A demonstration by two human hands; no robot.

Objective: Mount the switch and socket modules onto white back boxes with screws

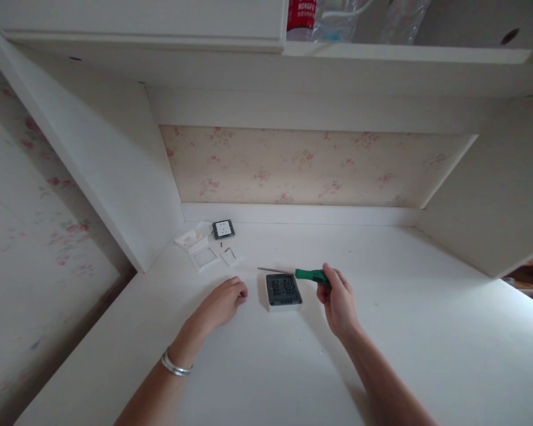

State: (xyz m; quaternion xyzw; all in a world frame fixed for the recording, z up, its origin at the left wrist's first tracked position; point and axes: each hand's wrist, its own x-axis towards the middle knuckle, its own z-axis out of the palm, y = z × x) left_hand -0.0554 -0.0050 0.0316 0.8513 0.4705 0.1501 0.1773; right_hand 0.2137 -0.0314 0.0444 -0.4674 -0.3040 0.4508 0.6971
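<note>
My right hand (336, 296) is wrapped round the green handle of a screwdriver (310, 274). Its metal shaft points left, passing above the far edge of a square wall socket (284, 290). That socket lies on the desk with its dark back up and a white rim below. To its left, my left hand (231, 299) rests near the desk top, fingers curled in and apart from the socket. Whether those fingers hold something small is hidden.
On the white desk (404, 331), at the back left, lie a second socket (223, 229), a white frame (204, 257), a thinner white piece (229, 256) and a small screw (221, 244). Side panels and an overhead shelf (404, 53) with plastic bottles enclose the desk.
</note>
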